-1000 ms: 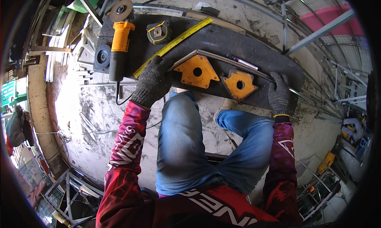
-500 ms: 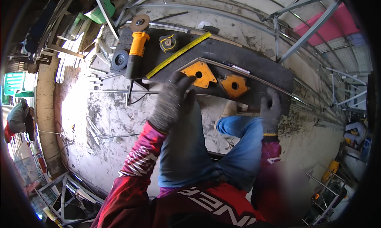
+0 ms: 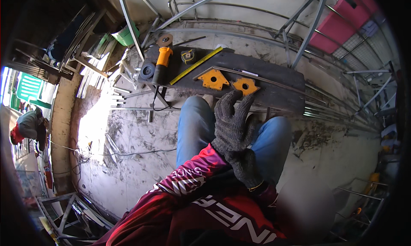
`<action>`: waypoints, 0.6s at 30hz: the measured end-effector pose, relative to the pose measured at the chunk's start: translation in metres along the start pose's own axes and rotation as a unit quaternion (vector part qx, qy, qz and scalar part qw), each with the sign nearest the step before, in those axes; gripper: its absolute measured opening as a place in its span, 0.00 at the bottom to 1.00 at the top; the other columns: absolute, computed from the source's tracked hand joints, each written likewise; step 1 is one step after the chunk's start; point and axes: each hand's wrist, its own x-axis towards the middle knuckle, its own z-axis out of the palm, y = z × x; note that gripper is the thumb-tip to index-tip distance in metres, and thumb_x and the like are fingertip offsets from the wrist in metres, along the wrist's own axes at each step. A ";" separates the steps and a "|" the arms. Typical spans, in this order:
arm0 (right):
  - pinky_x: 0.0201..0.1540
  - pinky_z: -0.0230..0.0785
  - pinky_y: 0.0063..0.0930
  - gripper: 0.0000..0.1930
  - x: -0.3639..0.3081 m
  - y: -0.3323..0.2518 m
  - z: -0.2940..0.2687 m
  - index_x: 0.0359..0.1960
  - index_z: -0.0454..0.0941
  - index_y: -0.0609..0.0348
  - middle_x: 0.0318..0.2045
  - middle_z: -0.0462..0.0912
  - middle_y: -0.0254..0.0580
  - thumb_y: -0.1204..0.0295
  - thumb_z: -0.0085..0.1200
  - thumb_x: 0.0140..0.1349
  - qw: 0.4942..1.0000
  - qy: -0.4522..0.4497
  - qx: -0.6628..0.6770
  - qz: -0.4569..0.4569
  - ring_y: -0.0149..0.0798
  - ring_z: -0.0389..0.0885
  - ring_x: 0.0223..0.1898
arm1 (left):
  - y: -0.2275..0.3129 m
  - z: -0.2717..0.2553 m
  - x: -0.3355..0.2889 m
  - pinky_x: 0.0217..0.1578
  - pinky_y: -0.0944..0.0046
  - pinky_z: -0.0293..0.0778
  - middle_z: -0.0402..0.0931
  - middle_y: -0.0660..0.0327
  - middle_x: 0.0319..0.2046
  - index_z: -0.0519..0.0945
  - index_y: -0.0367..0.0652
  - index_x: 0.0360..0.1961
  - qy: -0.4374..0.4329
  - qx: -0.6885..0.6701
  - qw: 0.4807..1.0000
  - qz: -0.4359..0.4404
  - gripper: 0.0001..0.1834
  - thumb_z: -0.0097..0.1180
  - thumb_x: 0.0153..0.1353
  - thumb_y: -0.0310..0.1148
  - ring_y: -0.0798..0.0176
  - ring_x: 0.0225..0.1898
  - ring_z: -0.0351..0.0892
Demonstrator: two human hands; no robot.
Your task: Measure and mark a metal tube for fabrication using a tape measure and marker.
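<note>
Grey knitted gloves (image 3: 223,136) cover both hands: the left hand (image 3: 231,127), at the centre, has fingers loosely spread, holding nothing; the right hand (image 3: 246,171) is close below its wrist, and whether that grip pinches anything I cannot tell. Perhaps a glove is being adjusted; working the metal bar (image 3: 274,81) would call for reaching upward. Bar and orange plates (image 3: 220,80) lie on the black table (image 3: 286,76), upper centre.
</note>
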 end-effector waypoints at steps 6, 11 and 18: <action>0.35 0.71 0.35 0.09 -0.013 -0.016 0.006 0.34 0.79 0.64 0.29 0.82 0.44 0.69 0.60 0.63 1.000 0.009 -0.021 -0.015 0.38 0.80 0.32 | 0.013 -0.010 -0.004 0.59 0.43 0.64 0.68 0.43 0.57 0.76 0.46 0.58 -0.022 0.002 1.000 -0.003 0.29 0.59 0.50 0.27 0.39 0.59 0.67; 0.37 0.72 0.32 0.07 -0.023 0.004 0.007 0.39 0.78 0.62 0.34 0.83 0.40 0.71 0.58 0.66 0.999 -0.029 -0.015 -0.012 0.35 0.78 0.32 | -0.003 -0.004 -0.022 0.56 0.44 0.66 0.70 0.47 0.54 0.78 0.47 0.53 -0.130 -0.057 0.988 -0.068 0.25 0.60 0.50 0.26 0.39 0.57 0.68; 0.41 0.71 0.25 0.05 0.007 0.011 -0.007 0.42 0.78 0.60 0.38 0.81 0.36 0.73 0.54 0.69 0.982 -0.124 0.082 0.115 0.28 0.76 0.35 | -0.124 -0.034 0.016 0.42 0.56 0.76 0.77 0.50 0.37 0.82 0.40 0.39 -0.116 -0.108 0.974 -0.160 0.08 0.59 0.58 0.27 0.47 0.41 0.79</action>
